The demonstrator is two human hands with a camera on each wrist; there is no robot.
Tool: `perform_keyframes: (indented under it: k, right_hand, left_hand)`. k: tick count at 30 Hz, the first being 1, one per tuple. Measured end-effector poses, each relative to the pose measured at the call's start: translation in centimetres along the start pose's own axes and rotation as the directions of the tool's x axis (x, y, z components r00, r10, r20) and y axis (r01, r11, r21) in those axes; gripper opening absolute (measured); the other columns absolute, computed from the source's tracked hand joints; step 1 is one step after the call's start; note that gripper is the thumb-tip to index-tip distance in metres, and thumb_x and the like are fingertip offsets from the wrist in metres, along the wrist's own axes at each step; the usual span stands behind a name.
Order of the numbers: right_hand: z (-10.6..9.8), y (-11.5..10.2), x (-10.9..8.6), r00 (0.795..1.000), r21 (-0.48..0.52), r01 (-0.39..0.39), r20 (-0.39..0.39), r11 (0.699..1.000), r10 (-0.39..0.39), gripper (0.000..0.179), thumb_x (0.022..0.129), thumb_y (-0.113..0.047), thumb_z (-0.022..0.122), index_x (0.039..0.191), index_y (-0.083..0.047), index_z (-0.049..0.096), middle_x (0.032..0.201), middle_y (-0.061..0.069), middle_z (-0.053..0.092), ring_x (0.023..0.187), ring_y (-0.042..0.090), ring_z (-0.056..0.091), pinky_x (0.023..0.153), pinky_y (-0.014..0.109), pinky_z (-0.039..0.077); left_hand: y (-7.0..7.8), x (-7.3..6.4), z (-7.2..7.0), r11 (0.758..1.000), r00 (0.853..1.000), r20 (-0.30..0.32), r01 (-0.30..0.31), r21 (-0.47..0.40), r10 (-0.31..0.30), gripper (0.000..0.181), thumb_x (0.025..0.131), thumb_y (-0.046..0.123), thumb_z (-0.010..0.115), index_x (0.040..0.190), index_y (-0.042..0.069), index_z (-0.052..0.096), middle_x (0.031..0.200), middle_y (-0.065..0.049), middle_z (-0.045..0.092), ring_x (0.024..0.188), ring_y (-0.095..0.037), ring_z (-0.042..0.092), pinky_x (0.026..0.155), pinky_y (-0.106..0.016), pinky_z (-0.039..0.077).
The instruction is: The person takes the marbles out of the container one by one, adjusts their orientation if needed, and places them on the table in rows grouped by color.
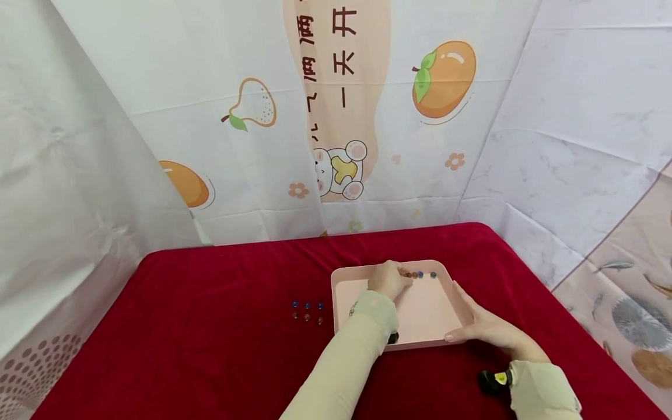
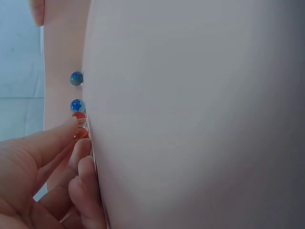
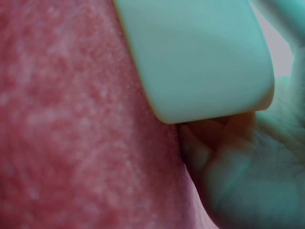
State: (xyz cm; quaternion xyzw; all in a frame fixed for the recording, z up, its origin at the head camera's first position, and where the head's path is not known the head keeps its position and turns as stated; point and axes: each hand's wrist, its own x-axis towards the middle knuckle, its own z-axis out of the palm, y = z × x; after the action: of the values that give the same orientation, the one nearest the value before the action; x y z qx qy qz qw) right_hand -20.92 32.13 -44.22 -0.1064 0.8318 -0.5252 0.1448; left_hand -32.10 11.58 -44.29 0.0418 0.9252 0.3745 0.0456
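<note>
My left hand (image 1: 389,280) reaches into a shallow pink tray (image 1: 425,341) and pinches an orange marble (image 2: 81,133) at the far wall. Beside it, in a row, lie another orange marble (image 2: 79,117) at the thumb tip and a clear marble with blue inside (image 2: 77,106). A blue-green marble (image 2: 76,78) sits a small gap further along the same wall. My right hand (image 1: 490,326) holds the tray's near right corner, thumb at the front rim and fingers along the right side. In the right wrist view that hand (image 3: 252,167) wraps the tray's corner from outside.
Left of the tray, blue marbles (image 1: 307,305) form one row on the red cloth (image 1: 220,350), with a row of orange-brown marbles (image 1: 307,317) nearer to me. A printed white curtain (image 1: 252,175) stands behind the table.
</note>
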Motion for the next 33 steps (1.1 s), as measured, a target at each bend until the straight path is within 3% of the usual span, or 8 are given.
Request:
perform_keyframes:
  k: [10,15,20,24,28,33]
  right_hand:
    - [-0.1,0.0,0.0,1.0,0.026,0.019,0.006,0.999,-0.019,0.12,0.077,-0.011,0.079,0.158,-0.005,-0.01,0.163,0.023,-0.013,0.145,0.045,-0.005,0.109,0.074,0.001]
    - [-0.1,-0.1,0.0,1.0,0.027,0.013,0.005,1.0,-0.013,0.119,0.078,-0.012,0.078,0.158,-0.005,-0.01,0.163,0.023,-0.012,0.144,0.044,-0.002,0.11,0.073,0.004]
    - [0.0,-0.1,0.1,1.0,0.021,0.018,0.007,1.0,-0.018,0.119,0.078,-0.012,0.078,0.158,-0.008,-0.009,0.164,0.022,-0.009,0.143,0.043,0.001,0.11,0.07,0.009]
    - [0.0,-0.2,0.1,1.0,0.027,0.018,0.012,0.999,-0.019,0.119,0.078,-0.013,0.078,0.158,-0.007,-0.009,0.164,0.022,-0.01,0.144,0.043,-0.001,0.11,0.072,0.008]
    - [0.0,-0.1,0.0,1.0,0.028,0.005,0.01,1.0,-0.005,0.119,0.078,-0.014,0.078,0.158,-0.006,-0.009,0.164,0.023,-0.012,0.145,0.045,-0.003,0.11,0.074,0.004]
    - [-0.2,0.1,0.0,1.0,0.022,-0.004,0.015,1.0,0.003,0.118,0.079,-0.014,0.077,0.158,-0.006,-0.01,0.164,0.023,-0.013,0.144,0.045,-0.003,0.109,0.074,0.006]
  left_hand:
    - [0.6,0.0,0.3,0.979,0.999,-0.008,-0.044,0.2,0.047,0.015,0.084,0.04,0.078,0.098,0.036,0.079,0.092,0.014,0.074,0.091,-0.016,0.068,0.078,-0.034,0.055]
    - [0.6,-0.1,0.2,0.964,0.998,-0.006,-0.062,0.26,0.066,0.007,0.085,0.04,0.077,0.085,0.033,0.078,0.084,0.016,0.072,0.087,-0.015,0.068,0.076,-0.033,0.055]
    - [0.5,-0.2,0.0,0.953,0.997,0.006,-0.078,0.293,0.08,0.011,0.086,0.039,0.076,0.079,0.031,0.075,0.08,0.016,0.071,0.082,-0.013,0.068,0.075,-0.032,0.054]
    - [0.4,-0.3,0.0,0.965,0.997,-0.001,-0.075,0.252,0.078,0.015,0.085,0.038,0.078,0.075,0.027,0.075,0.073,0.013,0.07,0.075,-0.012,0.065,0.071,-0.03,0.054]
    - [0.5,-0.4,-0.2,0.989,0.997,0.006,-0.076,0.13,0.075,0.02,0.084,0.032,0.079,0.069,0.021,0.073,0.065,0.01,0.066,0.063,-0.01,0.057,0.062,-0.025,0.049]
    - [0.9,-0.7,-0.7,0.998,0.998,0.026,-0.059,0.003,0.059,0.011,0.084,0.025,0.081,0.076,0.017,0.077,0.074,0.007,0.07,0.066,-0.01,0.058,0.061,-0.024,0.05]
